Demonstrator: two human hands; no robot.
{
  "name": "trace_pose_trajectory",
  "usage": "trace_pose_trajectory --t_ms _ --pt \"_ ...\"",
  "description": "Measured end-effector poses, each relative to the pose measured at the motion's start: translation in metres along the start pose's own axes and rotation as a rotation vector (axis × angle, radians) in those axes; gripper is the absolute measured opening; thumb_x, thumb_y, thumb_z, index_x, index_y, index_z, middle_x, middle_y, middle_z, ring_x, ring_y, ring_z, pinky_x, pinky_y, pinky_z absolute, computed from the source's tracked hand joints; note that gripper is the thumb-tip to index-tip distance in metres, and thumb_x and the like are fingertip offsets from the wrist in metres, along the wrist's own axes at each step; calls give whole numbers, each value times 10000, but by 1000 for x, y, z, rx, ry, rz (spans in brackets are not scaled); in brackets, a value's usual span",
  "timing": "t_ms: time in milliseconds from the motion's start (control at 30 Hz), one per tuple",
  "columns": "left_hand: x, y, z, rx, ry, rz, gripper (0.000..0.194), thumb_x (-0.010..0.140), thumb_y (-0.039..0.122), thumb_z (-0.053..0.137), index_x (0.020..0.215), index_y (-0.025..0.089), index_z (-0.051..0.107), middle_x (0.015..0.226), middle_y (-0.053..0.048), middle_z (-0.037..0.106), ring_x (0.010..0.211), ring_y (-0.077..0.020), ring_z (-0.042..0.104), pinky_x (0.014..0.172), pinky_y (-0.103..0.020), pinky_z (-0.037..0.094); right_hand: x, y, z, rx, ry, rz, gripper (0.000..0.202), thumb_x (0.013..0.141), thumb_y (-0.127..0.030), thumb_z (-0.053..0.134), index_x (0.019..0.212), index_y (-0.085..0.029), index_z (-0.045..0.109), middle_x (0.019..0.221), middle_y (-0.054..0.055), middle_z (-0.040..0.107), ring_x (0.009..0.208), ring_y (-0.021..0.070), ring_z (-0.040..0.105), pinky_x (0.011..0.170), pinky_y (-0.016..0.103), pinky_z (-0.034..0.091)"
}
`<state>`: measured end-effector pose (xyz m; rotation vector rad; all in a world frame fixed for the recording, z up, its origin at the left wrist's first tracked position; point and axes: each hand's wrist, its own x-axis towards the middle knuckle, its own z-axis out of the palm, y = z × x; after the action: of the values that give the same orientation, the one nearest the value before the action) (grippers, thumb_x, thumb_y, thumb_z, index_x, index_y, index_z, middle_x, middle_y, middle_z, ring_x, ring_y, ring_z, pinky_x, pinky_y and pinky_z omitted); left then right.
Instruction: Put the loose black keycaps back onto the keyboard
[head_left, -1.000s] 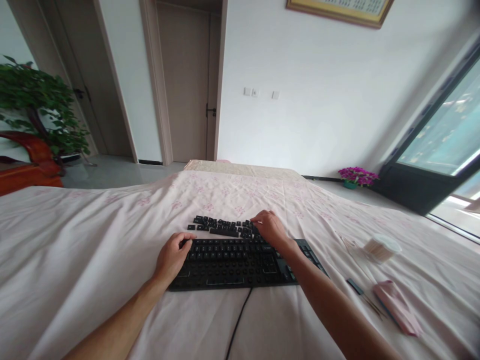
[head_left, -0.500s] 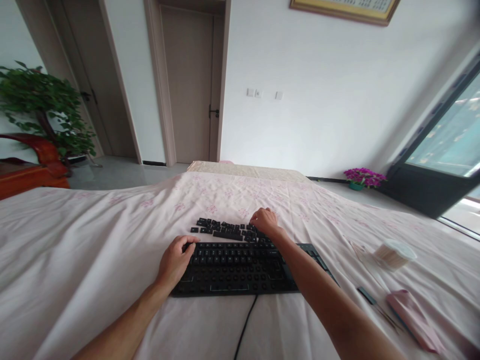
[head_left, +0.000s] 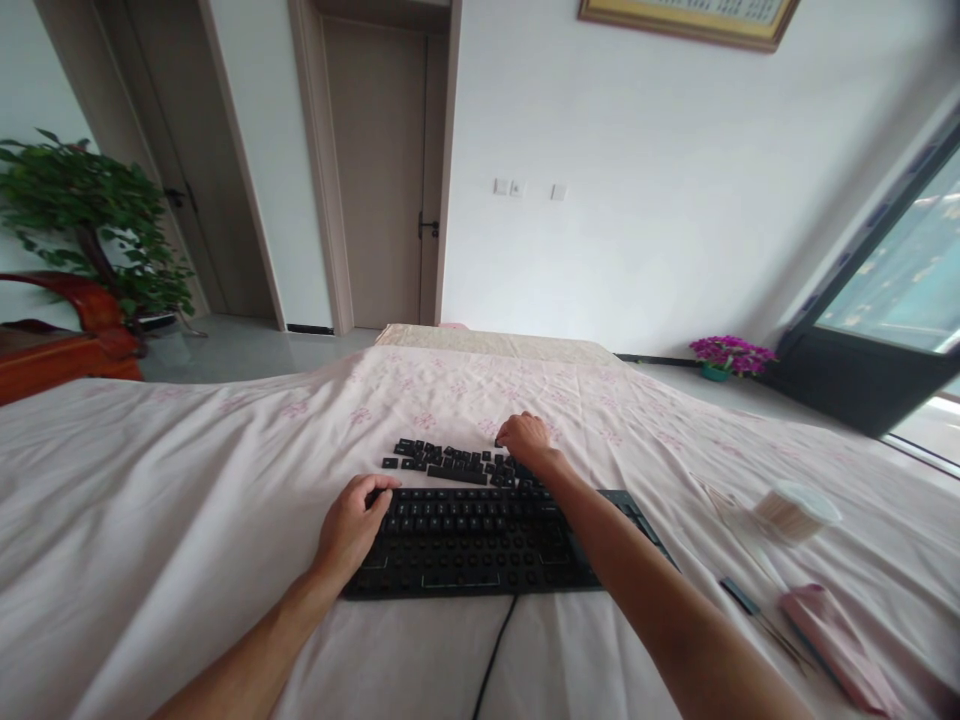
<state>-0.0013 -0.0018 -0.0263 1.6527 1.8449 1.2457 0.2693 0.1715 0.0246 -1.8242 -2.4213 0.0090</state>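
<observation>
A black keyboard (head_left: 465, 545) lies on the cloth, its upper rows fitted with keycaps and its lower rows showing bare switches. My left hand (head_left: 358, 515) grips the keyboard's upper left corner, thumb and fingers around the edge. Beyond the keyboard lies a pile of loose black keycaps (head_left: 442, 455), with a long space bar (head_left: 457, 475) among them. My right hand (head_left: 527, 438) reaches over the right end of this pile, fingers curled, with a small dark keycap (head_left: 499, 442) at the fingertips. My right forearm hides part of the keyboard's right side.
To the right are a clear tub of cotton swabs (head_left: 795, 510), a thin tool with a dark handle (head_left: 741, 596) and a pink cloth-like item (head_left: 840, 645). A black cable (head_left: 496, 650) runs from the keyboard toward me. The patterned cloth (head_left: 225, 480) has folds.
My right hand has shifted slightly among the loose keycaps, and a dark keycap now shows at its fingertips. My left hand stays on the keyboard's corner. The view has tilted very slightly.
</observation>
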Motion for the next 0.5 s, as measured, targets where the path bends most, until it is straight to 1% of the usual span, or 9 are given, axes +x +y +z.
trace_pose_trajectory --t_ms 133,267,333,433,500 --pt "0 0 0 3 0 2 245 808 299 472 923 241 680 1040 -20 685 997 -208 622 917 -342 460 5 -1 3 35 4 -26 126 734 -239 680 821 -206 764 1004 93 709 1072 237 515 919 319 319" --pt "0 -1 1 -1 4 -2 246 805 296 474 928 241 680 1045 -18 683 997 -202 624 924 -336 459 3 0 5 137 22 -22 121 739 -211 663 799 -175 762 1000 113 706 1082 254 512 925 336 314" --pt "0 0 1 0 0 -5 244 807 299 476 932 243 678 1046 -15 683 1002 -199 622 933 -333 453 -1 2 4 220 34 -7 166 771 -240 633 847 -176 765 964 109 712 1049 251 536 887 332 341" --pt "0 1 0 7 -1 -7 249 808 305 472 933 241 678 1046 -17 684 1008 -204 619 931 -333 451 -11 6 2 381 18 14 256 821 -338 579 935 -194 757 848 63 724 876 208 603 758 295 400" --pt "-1 1 0 11 -2 -5 256 809 306 467 937 237 679 1051 -21 683 1009 -207 619 925 -333 453 -19 7 -1 496 -2 12 315 829 -397 559 968 -187 749 812 36 726 785 182 616 687 270 419"
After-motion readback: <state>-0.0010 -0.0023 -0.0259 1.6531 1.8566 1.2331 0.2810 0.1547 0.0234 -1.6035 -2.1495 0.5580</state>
